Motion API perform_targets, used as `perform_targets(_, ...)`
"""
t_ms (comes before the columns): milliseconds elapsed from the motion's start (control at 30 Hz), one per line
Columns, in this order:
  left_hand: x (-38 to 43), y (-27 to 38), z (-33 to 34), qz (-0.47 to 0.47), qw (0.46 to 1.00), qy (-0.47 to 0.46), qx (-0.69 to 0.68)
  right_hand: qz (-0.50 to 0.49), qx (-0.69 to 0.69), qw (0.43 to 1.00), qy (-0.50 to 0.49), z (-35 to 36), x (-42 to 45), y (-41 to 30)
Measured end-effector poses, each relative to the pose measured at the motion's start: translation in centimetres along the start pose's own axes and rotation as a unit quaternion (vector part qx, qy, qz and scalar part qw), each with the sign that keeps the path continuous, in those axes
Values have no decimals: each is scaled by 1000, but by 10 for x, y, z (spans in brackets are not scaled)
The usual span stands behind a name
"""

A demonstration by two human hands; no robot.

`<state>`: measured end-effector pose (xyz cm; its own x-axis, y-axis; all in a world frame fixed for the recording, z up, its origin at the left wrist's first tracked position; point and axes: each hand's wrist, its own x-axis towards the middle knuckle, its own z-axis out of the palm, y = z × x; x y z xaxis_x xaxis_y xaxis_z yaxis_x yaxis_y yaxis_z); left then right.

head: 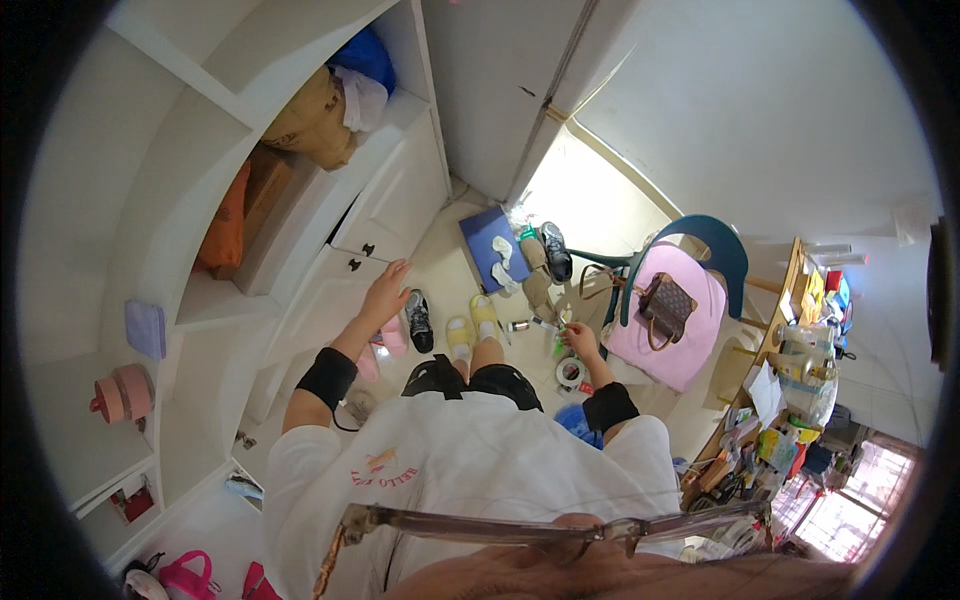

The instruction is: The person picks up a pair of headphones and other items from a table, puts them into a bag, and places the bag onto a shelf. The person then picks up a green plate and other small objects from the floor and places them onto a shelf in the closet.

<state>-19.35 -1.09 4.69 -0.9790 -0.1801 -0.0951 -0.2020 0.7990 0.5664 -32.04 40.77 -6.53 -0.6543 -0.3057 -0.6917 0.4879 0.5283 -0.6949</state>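
My left hand (386,294) is raised with its fingers apart, near the white cabinet door (401,195) and above a black-and-grey sneaker (419,321); it holds nothing. My right hand (580,339) is low over the floor at the right, beside a small green item (559,342); whether it grips something is unclear. Near it lie a roll of tape (571,371) and a small bottle (518,326). White socks (502,253) lie on a blue box lid or board (480,232). A second sneaker (555,251) stands beside brown footwear (536,289).
A teal chair with a pink cushion (697,337) bears a brown handbag (666,307) at the right. Beyond it is a cluttered wooden table (784,300). White shelving (217,304) runs along the left. A blue basin (576,421) is by my right elbow; pink slippers (394,337) lie left.
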Motion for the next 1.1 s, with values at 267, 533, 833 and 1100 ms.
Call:
perform_targets(267,-5,-1,5,17,1000,-18,-19,8,-1,1000,3,13,-6,10)
perform_targets(533,-15,-17,2,-5,999,-33,-18,0,-8,1000,9,21,-3,3)
perform_targets(833,-6,-11,15,7,999,-44,-21,33,-72,997,-11,15,2,5)
perform_targets(1100,25,5,31,62,997,-38,-10,57,-49,997,-11,7,-1,13)
